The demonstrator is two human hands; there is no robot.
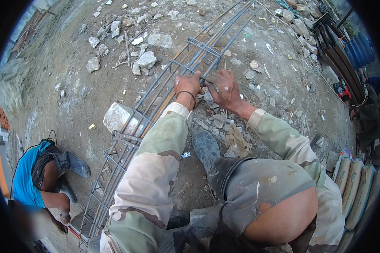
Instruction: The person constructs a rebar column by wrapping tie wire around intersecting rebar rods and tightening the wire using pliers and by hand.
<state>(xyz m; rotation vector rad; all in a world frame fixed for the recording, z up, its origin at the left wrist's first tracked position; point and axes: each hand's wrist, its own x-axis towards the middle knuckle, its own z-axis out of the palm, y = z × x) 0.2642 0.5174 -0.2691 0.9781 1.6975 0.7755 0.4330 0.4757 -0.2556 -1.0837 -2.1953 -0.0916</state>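
A long rebar cage (185,63) of bluish-grey and rusty bars with square stirrups runs from the far middle to the near left. My left hand (187,87) is closed on the cage's bars, fingers toward the right side. Touching the same spot from the right is my right hand (225,90), fingers pinched. A small dark end shows between the two hands, and thin wire-like strands stick out by the right hand. What exactly the right fingers grip is hidden. A pale stone block (121,118) sits by the cage, partly behind its bars.
A co-worker in a blue shirt (25,173) crouches at the left, a hand near the cage's near end. Broken stones (147,60) lie beyond the cage. Filled sacks (352,185) stand at the right, below dark brown beams (340,63). My boot (206,147) is on rubble.
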